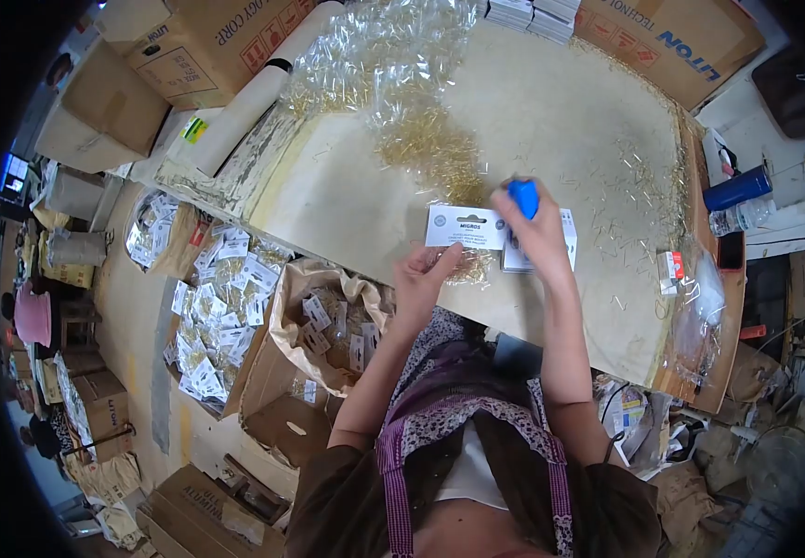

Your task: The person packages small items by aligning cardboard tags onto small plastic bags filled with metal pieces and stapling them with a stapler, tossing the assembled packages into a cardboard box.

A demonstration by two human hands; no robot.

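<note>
My left hand (423, 282) is closed at the near edge of the table, its thumb and fingers pinching a small clear bag (470, 270) of gold-coloured pins. A white header card (463, 223) printed "MIGROS" covers the top of the bag. My right hand (540, 232) is wrapped round a small blue stapler (522, 197) at the right end of this card. Below my right hand lies a stack of white cards (568, 244), partly hidden by the wrist. A pile of loose gold pins (435, 153) lies just beyond the card.
Clear plastic bags (384, 51) are heaped at the back of the table (551, 112). To the left stand a paper-lined carton (282, 325) and a bin of carded packs (221, 316). A blue bottle (737, 189) and a small red-and-white box (671, 270) sit at the right.
</note>
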